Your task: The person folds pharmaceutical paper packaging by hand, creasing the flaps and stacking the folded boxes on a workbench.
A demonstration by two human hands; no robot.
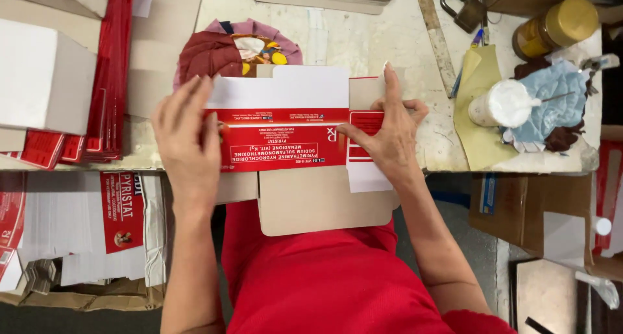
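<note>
A flat red-and-white carton blank (282, 130) lies on the front edge of the worktable (363, 39), its plain brown flap hanging over my lap. My left hand (188, 139) presses flat on the carton's left end, fingers spread. My right hand (388, 130) presses the right end, folding the small side panel over, thumb on the red face.
A stack of red carton blanks (107, 81) and a white box (42, 74) stand at the left. A round patchwork cushion (227, 48) lies behind the carton. At right are a white glue pot (503, 104) on rags, a brown jar (555, 26) and a padlock (464, 10).
</note>
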